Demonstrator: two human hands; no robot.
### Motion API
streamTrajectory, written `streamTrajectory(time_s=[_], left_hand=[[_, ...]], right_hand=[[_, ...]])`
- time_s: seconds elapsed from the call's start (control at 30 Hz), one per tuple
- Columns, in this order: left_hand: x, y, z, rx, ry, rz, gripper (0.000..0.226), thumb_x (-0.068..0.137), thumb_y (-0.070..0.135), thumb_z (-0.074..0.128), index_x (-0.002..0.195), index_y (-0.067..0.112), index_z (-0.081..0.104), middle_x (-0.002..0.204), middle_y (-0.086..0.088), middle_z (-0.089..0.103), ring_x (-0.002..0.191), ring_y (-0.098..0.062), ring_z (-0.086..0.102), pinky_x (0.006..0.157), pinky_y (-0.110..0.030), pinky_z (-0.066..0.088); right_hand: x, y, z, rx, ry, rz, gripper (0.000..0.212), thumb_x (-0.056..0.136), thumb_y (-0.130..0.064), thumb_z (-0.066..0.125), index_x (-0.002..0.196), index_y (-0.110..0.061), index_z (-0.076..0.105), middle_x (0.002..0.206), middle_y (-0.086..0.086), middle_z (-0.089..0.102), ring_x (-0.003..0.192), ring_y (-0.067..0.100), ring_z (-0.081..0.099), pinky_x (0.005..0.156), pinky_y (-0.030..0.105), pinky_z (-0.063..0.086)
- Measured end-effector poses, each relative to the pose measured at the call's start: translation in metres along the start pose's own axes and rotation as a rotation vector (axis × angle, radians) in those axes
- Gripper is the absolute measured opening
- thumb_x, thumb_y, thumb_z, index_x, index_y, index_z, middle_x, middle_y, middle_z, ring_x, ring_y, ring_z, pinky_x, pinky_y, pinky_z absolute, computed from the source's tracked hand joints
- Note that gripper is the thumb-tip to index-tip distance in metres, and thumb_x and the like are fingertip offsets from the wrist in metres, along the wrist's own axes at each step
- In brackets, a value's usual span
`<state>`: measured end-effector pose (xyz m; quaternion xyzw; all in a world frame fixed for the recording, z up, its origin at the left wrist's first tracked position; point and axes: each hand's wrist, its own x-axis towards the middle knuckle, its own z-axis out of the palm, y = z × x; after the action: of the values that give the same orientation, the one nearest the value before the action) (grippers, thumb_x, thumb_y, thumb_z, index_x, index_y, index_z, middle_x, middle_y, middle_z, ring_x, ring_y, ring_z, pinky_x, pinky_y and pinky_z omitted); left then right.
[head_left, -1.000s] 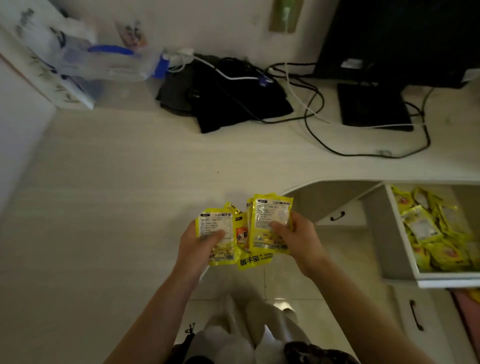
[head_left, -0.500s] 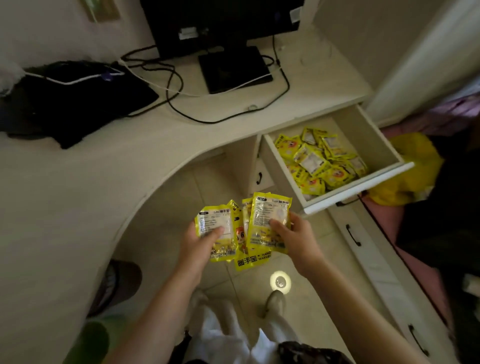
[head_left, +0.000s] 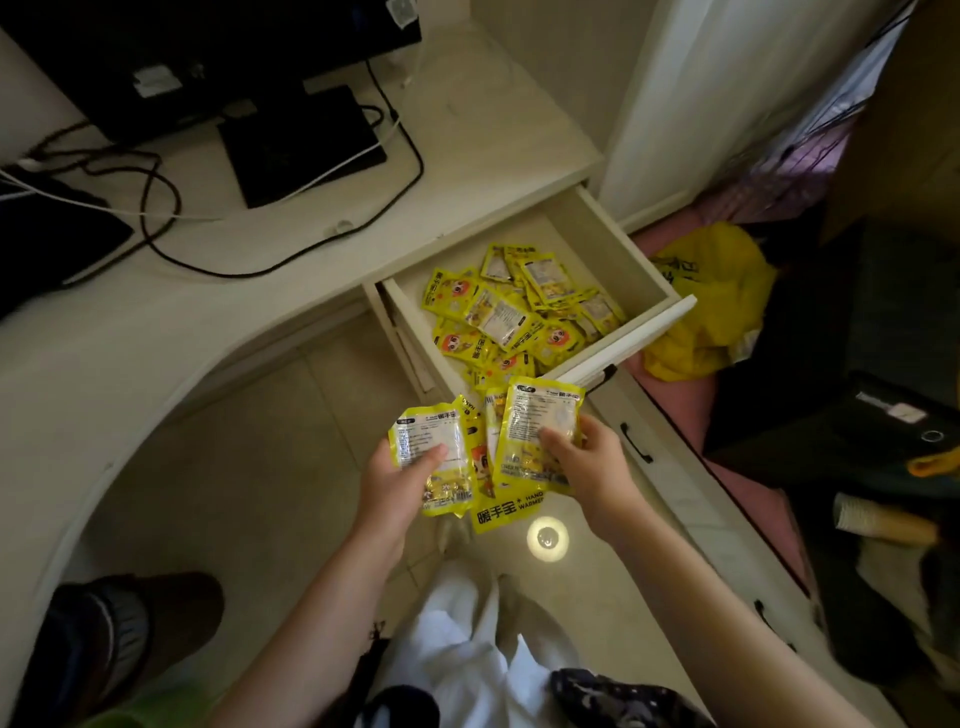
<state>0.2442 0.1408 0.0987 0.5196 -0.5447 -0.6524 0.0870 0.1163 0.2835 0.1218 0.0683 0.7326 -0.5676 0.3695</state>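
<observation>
**A:** What do we have in our hands?

**B:** A fan of yellow packets (head_left: 498, 512), held above the floor tiles at about 6 o'clock from the open drawer (head_left: 597, 244). Our left hand (head_left: 395, 478) grips the leftmost packet (head_left: 431, 457) with the thumb laid across its label. The other fingers are behind it, out of sight. Our right hand (head_left: 587, 462) clamps the rightmost packet (head_left: 540, 431) the same way.

**A:** How many packets lie between those two?

**B:** We cannot count them. They overlap, and only thin edges and one printed bottom strip show.

**A:** And the drawer?

**B:** It stands pulled out from the desk (head_left: 156, 322), at 12 to 1 o'clock from our hands. A loose pile (head_left: 509, 317) of the same packets lies inside. The rightmost packet covers the pile's near corner, and we cannot tell how deep the pile goes.

**A:** What else do we see?

**B:** At 10 o'clock a monitor (head_left: 208, 52) is cut off by the top edge, with black cables (head_left: 166, 208) beside its base. At 2 o'clock a yellow bag (head_left: 717, 291) lies partly behind the drawer front. Past it the right side is too dark for us to make out. At 8 o'clock a slipper (head_left: 130, 623) sits dim under the desk's curve.
</observation>
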Motion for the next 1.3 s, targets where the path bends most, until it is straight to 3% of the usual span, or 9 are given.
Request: streamTrajectory(time_s=[0.1, 0.27, 0.37, 0.57, 0.63, 0.77, 0.9, 1.0, 1.3], left_hand=[[0.027, 0.013, 0.017, 0.019, -0.008, -0.001, 0.02, 0.081, 0.017, 0.073, 0.097, 0.024, 0.062, 0.095, 0.006, 0.071, 0.087, -0.011, 0.067, 0.069, -0.025, 0.048], [0.077, 0.038, 0.041, 0.04, -0.04, 0.003, 0.024, 0.081, 0.021, 0.074, 0.101, 0.025, 0.061, 0.097, 0.006, 0.07, 0.09, -0.011, 0.066, 0.07, -0.026, 0.048], [0.108, 0.054, 0.054, 0.062, -0.047, 0.003, 0.028, 0.08, 0.022, 0.075, 0.105, 0.024, 0.062, 0.1, 0.003, 0.071, 0.093, -0.015, 0.068, 0.083, -0.036, 0.053], [0.143, 0.078, 0.084, 0.069, -0.045, -0.01, 0.034, 0.08, 0.023, 0.075, 0.111, 0.023, 0.06, 0.104, 0.004, 0.069, 0.094, -0.012, 0.066, 0.076, -0.027, 0.051], [0.151, 0.081, 0.094, 0.101, -0.025, -0.032, 0.047, 0.075, 0.034, 0.078, 0.116, 0.022, 0.059, 0.111, 0.002, 0.068, 0.102, -0.016, 0.065, 0.086, -0.036, 0.053], [0.173, 0.071, 0.118, 0.121, 0.056, -0.088, 0.106, 0.045, 0.07, 0.077, 0.134, 0.021, 0.048, 0.133, -0.004, 0.058, 0.119, -0.024, 0.058, 0.098, -0.049, 0.049], [0.171, 0.079, 0.149, 0.109, 0.142, -0.134, 0.076, 0.068, 0.049, 0.077, 0.131, 0.018, 0.051, 0.128, -0.005, 0.062, 0.112, -0.022, 0.061, 0.091, -0.039, 0.053], [0.17, 0.076, 0.173, 0.055, 0.212, -0.172, 0.051, 0.081, 0.025, 0.073, 0.128, 0.014, 0.054, 0.115, -0.004, 0.067, 0.096, -0.017, 0.065, 0.063, -0.016, 0.05], [0.216, 0.056, 0.202, 0.049, 0.352, -0.368, 0.079, 0.077, 0.045, 0.074, 0.142, 0.018, 0.039, 0.142, -0.008, 0.048, 0.125, -0.03, 0.05, 0.098, -0.046, 0.046]], right_hand=[[0.026, -0.016, -0.006, 0.002, 0.006, 0.008, 0.02, 0.092, -0.013, 0.059, 0.112, -0.012, 0.057, 0.095, 0.005, 0.068, 0.078, 0.02, 0.068, 0.066, 0.033, 0.06], [0.078, -0.046, -0.004, -0.011, 0.024, 0.042, 0.026, 0.091, -0.015, 0.06, 0.116, -0.008, 0.056, 0.104, 0.012, 0.068, 0.092, 0.028, 0.069, 0.077, 0.043, 0.059], [0.108, -0.064, -0.003, -0.017, 0.026, 0.039, 0.024, 0.091, -0.015, 0.061, 0.114, -0.01, 0.055, 0.099, 0.007, 0.068, 0.085, 0.022, 0.069, 0.069, 0.036, 0.06], [0.157, -0.091, -0.012, -0.059, 0.011, 0.046, 0.024, 0.092, -0.016, 0.06, 0.115, -0.011, 0.056, 0.093, 0.003, 0.067, 0.079, 0.02, 0.067, 0.069, 0.034, 0.058], [0.173, -0.098, -0.017, -0.11, 0.005, 0.056, 0.028, 0.091, -0.018, 0.061, 0.117, -0.008, 0.056, 0.092, 0.004, 0.067, 0.075, 0.019, 0.065, 0.066, 0.034, 0.056], [0.206, -0.106, -0.031, -0.174, -0.038, 0.107, 0.042, 0.09, -0.024, 0.063, 0.127, -0.009, 0.051, 0.104, 0.01, 0.067, 0.082, 0.023, 0.068, 0.071, 0.035, 0.059], [0.238, -0.114, -0.048, -0.193, -0.103, 0.167, 0.048, 0.089, -0.024, 0.064, 0.132, -0.012, 0.048, 0.109, 0.009, 0.067, 0.09, 0.025, 0.07, 0.08, 0.045, 0.059], [0.259, -0.124, -0.058, -0.253, -0.173, 0.139, 0.029, 0.09, -0.019, 0.062, 0.118, -0.014, 0.056, 0.104, 0.006, 0.068, 0.09, 0.021, 0.069, 0.078, 0.04, 0.06], [0.335, -0.124, -0.034, -0.522, -0.295, 0.124, 0.025, 0.09, -0.024, 0.055, 0.114, -0.016, 0.058, 0.097, 0.005, 0.069, 0.088, 0.022, 0.068, 0.081, 0.043, 0.059]])
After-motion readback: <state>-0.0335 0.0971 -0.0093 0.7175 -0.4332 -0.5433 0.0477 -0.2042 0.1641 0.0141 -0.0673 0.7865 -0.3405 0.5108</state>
